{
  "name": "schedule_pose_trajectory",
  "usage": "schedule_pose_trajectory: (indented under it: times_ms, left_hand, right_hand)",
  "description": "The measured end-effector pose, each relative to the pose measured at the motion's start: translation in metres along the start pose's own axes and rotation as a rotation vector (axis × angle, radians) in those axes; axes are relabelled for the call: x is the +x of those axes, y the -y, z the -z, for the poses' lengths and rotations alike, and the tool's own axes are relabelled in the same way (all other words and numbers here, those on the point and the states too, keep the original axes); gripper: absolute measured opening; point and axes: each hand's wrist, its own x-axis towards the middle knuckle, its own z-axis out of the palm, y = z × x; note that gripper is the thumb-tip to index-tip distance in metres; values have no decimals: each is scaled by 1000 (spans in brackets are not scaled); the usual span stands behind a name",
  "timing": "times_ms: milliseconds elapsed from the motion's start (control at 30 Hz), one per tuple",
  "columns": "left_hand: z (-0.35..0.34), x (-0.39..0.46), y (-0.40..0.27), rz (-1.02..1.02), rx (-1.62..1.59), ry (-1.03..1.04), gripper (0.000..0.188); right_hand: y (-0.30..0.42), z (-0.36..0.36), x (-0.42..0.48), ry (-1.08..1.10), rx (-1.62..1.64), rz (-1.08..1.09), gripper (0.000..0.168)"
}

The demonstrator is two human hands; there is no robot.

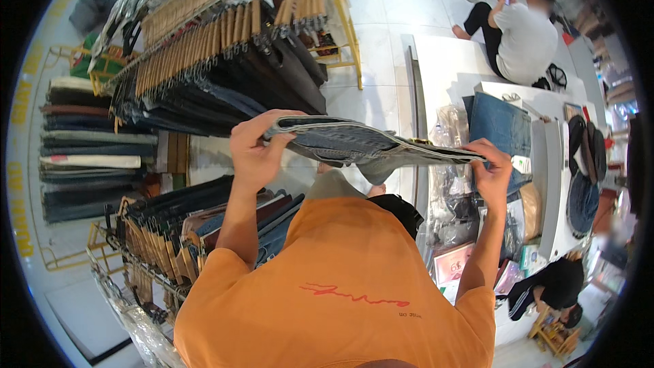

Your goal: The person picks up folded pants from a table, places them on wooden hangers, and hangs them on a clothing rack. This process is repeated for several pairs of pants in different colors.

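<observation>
A pair of faded grey-blue denim jeans (340,140) is stretched out in front of my chest, held up by the two ends of the waistband. At one end my left hand (255,151) pinches the band between thumb and fingers. My right hand (493,171) grips the opposite end, a bit lower in the picture. The waistband's top edge faces me, and the opening shows as a narrow dark slit. Below it the legs drop out of sight, mostly hidden by the waist part.
Trousers on wooden hangers (204,56) fill a yellow-framed rack (347,25) ahead left; another hanger rack (158,245) stands near my left elbow. Folded trousers (97,151) line the far left. At right, a white platform (444,61) bears folded jeans (498,122) and plastic-wrapped items (449,174). Two people sit or bend nearby.
</observation>
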Motion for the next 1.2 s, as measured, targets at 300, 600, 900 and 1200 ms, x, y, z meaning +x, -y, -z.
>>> schedule_pose_trajectory:
  times_ms: [300, 600, 900, 1200]
  left_hand:
    - [134, -47, 56, 125, 22, -236, 21]
    - [191, -59, 131, 131, -189, -78, 24]
    - [214, -69, 174, 99, -293, 114, 32]
    - [246, -74, 197, 113, -301, 178, 32]
  right_hand:
    - [61, -111, 83, 92, 302, 126, 17]
    - [105, -246, 171, 381, -341, -51, 22]
    - [89, -425, 323, -16, -794, 10, 39]
    - [37, -481, 395, 28, -1215, -123, 30]
